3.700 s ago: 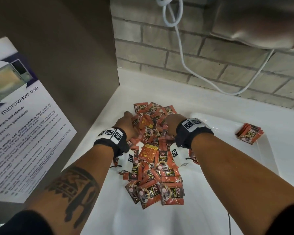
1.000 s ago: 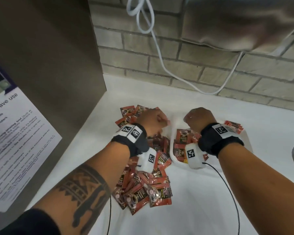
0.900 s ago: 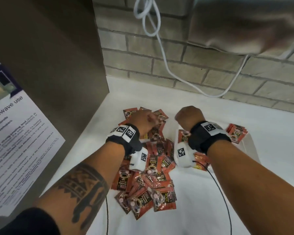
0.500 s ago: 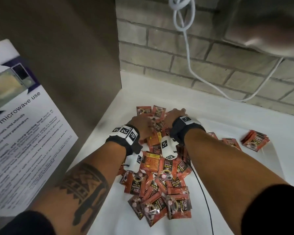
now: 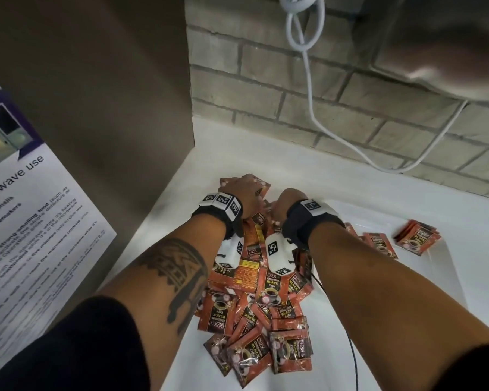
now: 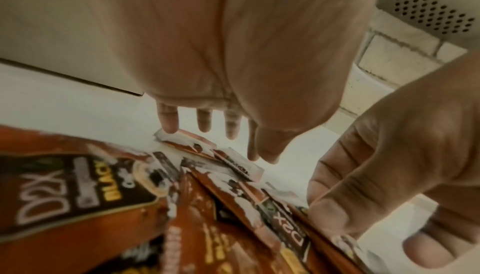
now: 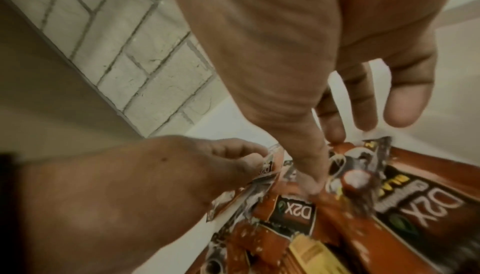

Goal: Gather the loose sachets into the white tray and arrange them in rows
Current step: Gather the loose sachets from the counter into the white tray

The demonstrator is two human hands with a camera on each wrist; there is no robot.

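Observation:
A heap of orange-red coffee sachets (image 5: pixel 266 300) lies on the white counter. Both hands are at its far end, side by side. My left hand (image 5: pixel 244 190) has its fingers (image 6: pixel 168 122) hanging fairly straight, tips touching the farthest sachets (image 6: pixel 197 145). My right hand (image 5: pixel 287 203) presses a fingertip (image 7: pixel 311 184) on the sachets (image 7: pixel 293 210), thumb held apart; it grips nothing. To the right, the white tray (image 5: pixel 452 272) holds a small stack of sachets (image 5: pixel 418 239) and a couple of loose ones (image 5: pixel 378 244).
A brown panel (image 5: pixel 110 94) with a microwave notice (image 5: pixel 26 221) bounds the left. A brick wall (image 5: pixel 350 108) with a hanging white cable (image 5: pixel 311 94) closes the back. A grey appliance (image 5: pixel 449 38) overhangs at top right. A thin black wire (image 5: pixel 353 348) trails by the heap.
My right hand left the tray and came left to the heap's far end, next to my left hand. The left hand reached a little farther over the heap.

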